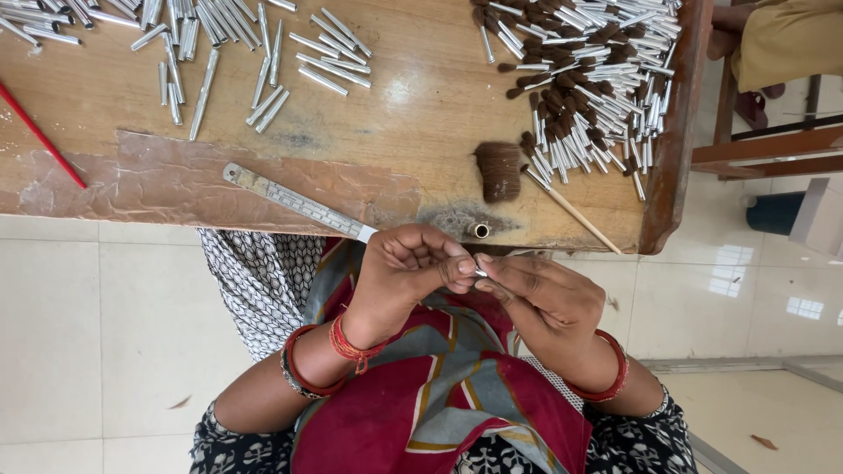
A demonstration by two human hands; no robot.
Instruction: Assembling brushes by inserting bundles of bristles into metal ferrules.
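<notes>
My left hand (413, 268) and my right hand (540, 294) meet just below the table's near edge, above my lap. Together they pinch a small silver metal tube (481, 273), only its tip showing between the fingertips. A bundle of brown bristles (499, 170) lies on the wooden table (413, 114) just above my hands, beside a short brass ring (479, 230) at the edge. To the upper right is a heap of silver tubes filled with brown bristles (588, 79). Empty silver tubes (219, 44) are scattered at the upper left.
A metal ruler (294, 201) lies diagonally over a brown paper patch (176, 180) near the edge. A thin wooden stick (580, 215) lies by the heap and a red stick (39, 136) at far left. Another person sits on a wooden bench (764, 149) at upper right.
</notes>
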